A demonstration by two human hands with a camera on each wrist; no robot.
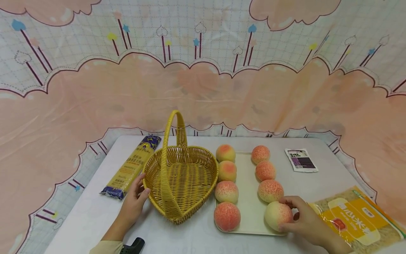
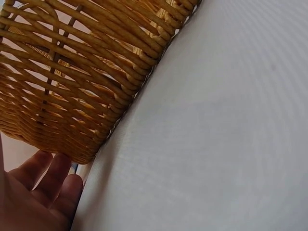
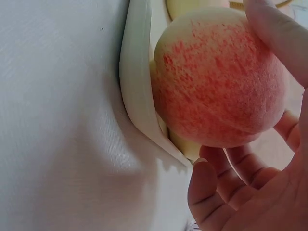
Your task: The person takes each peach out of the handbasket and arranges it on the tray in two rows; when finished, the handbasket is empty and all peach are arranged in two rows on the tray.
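Observation:
My right hand curls its fingers and thumb around a peach at the near right corner of a cream tray. In the right wrist view this peach shows a red-speckled side, close against the tray's rim. Several other peaches sit in two columns along the tray's sides. Left of the tray stands a yellow wicker basket with a tall arched handle. At its left side is my left hand, whose extended fingers touch the woven wall in the left wrist view.
A spaghetti packet lies behind the left hand, left of the basket. Right of the tray are a small white and purple sachet and a yellow-labelled bag, partly behind the right wrist. A black object shows by the left sleeve.

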